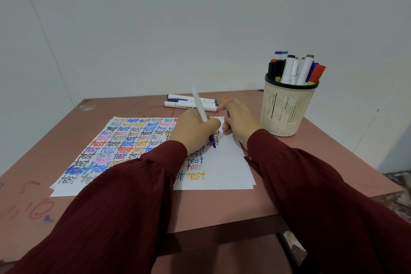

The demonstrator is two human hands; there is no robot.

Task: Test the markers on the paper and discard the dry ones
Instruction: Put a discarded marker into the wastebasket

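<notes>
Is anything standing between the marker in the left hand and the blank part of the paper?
Nothing visible does. The left hand grips the marker with its purple tip at the paper, whose blank part lies just right of it. The right hand, pinching a purple cap, sits further back, off the path.

A pink table (222, 202) with red scribbles (37, 209) meets white walls (200, 18).

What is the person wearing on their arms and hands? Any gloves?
No gloves: the left hand and right hand are bare. Both arms wear long dark red sleeves. The left sleeve and right sleeve are crinkly cloth, puffy and gathered at the wrist. A small button sits at the end of the right sleeve.
</notes>
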